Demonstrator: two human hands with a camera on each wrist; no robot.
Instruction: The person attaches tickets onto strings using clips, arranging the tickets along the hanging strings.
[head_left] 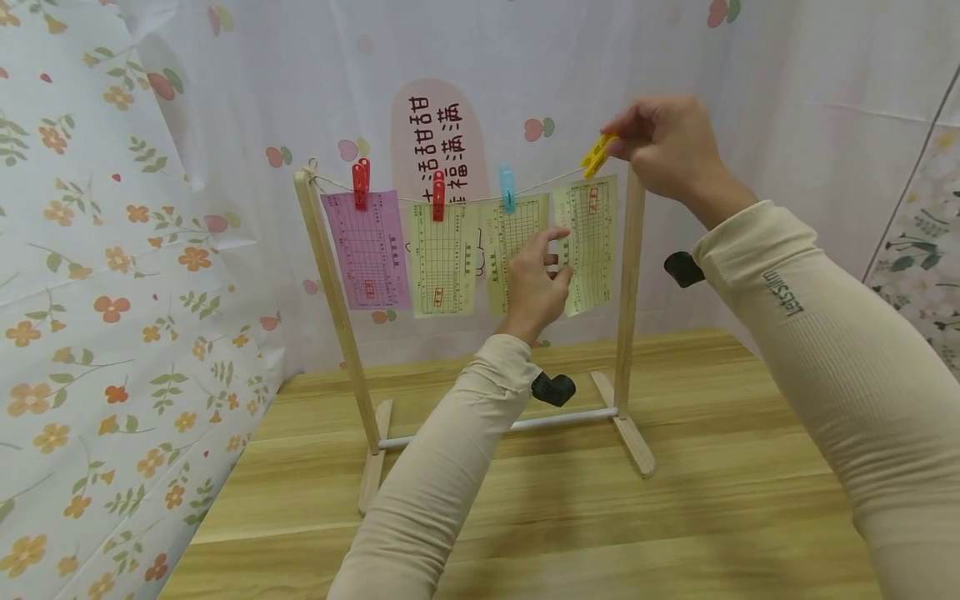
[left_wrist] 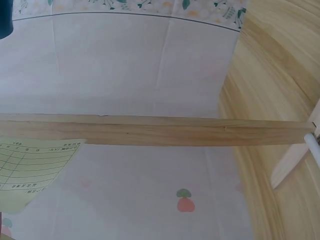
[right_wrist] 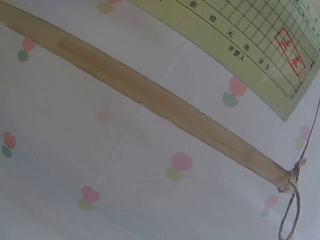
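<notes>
My right hand (head_left: 671, 150) pinches a yellow clothespin (head_left: 598, 156) at the string (head_left: 562, 178), beside the top of the right post. Just under that clothespin hangs a yellow-green printed form (head_left: 592, 250), slightly tilted; its lower part with a red stamp shows in the right wrist view. At this form's left edge, my left hand (head_left: 536, 279) holds it between thumb and fingers, overlapping the neighbouring green form (head_left: 517, 237). A blue clothespin (head_left: 507, 190) clips that neighbour. Red clothespins (head_left: 362, 185) hold a purple form (head_left: 367, 250) and another green form (head_left: 442, 258) farther left.
A wooden rack stands on the wood-grain table (head_left: 712, 433), with a left post (head_left: 337, 317), a right post (head_left: 628, 317) and a white crossbar (head_left: 562, 421) low between its feet. Behind hangs a patterned curtain (head_left: 300, 67). The right post's string knot (right_wrist: 295, 175) has a loose loop.
</notes>
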